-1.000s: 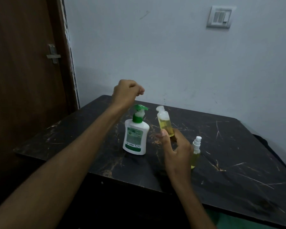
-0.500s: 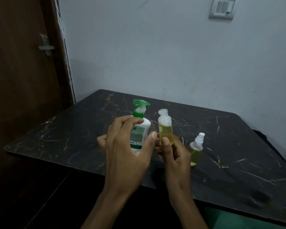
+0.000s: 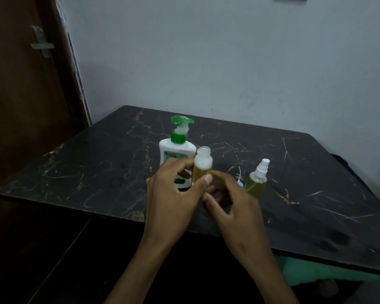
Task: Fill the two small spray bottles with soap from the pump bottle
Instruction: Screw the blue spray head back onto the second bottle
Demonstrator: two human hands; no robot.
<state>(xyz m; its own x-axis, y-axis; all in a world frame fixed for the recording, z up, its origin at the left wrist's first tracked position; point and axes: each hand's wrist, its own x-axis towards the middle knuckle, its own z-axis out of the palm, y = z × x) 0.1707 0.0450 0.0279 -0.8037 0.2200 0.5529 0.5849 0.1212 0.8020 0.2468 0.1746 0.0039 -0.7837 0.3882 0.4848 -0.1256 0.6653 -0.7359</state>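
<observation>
A white pump bottle (image 3: 177,151) with a green pump head stands upright on the black table (image 3: 101,170). Just in front of it is a small uncapped bottle (image 3: 203,164) of yellow liquid with white foam at its neck. My left hand (image 3: 173,200) grips it from the left, thumb on its front. My right hand (image 3: 232,205) holds its lower part from the right with curled fingers. The second small bottle (image 3: 256,181), also yellow and fitted with a white spray top, stands on the table to the right.
A small pale blue-white object (image 3: 240,183) lies on the table between the two small bottles, partly hidden by my right hand. A brown door (image 3: 24,102) is at the left and a grey wall (image 3: 228,62) runs behind the table.
My left hand came down from above the pump head and closed around the uncapped bottle. My right hand kept hold of that bottle. The view tilted downward.
</observation>
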